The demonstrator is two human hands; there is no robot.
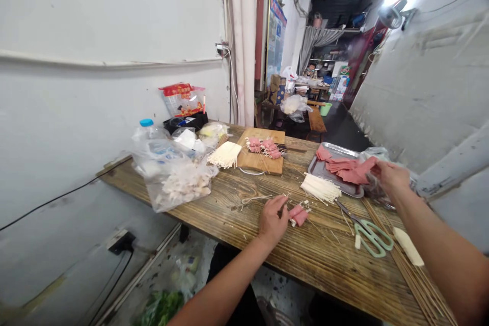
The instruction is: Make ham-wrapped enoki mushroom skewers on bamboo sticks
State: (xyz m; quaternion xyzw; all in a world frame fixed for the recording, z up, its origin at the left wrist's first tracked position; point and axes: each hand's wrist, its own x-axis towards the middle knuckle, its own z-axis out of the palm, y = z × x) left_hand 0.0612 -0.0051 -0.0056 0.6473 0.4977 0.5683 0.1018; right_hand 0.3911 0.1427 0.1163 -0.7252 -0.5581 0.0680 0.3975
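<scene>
My right hand (393, 177) is at the right end of a metal tray (314, 167), pinching the edge of a thin pink meat slice (364, 167). More folded pink slices (340, 165) lie on the tray beneath it. My left hand (272, 218) rests on the table with its fingers curved and a gap between thumb and forefinger. Just right of it lie pink meat rolls (299, 215) around pale enoki mushrooms. Between the rolls and the tray is a bunch of enoki (321, 187). Green-handled scissors (369, 234) lie below the tray.
Bamboo skewers (407, 270) run along the table's right side. Finished-looking meat rolls (263, 146) sit on a wooden cutting board (263, 164), beside another enoki bunch (225, 155). Left stand a bag of pale pieces (183, 183) and a blue-capped bottle (146, 130). A wall borders the left.
</scene>
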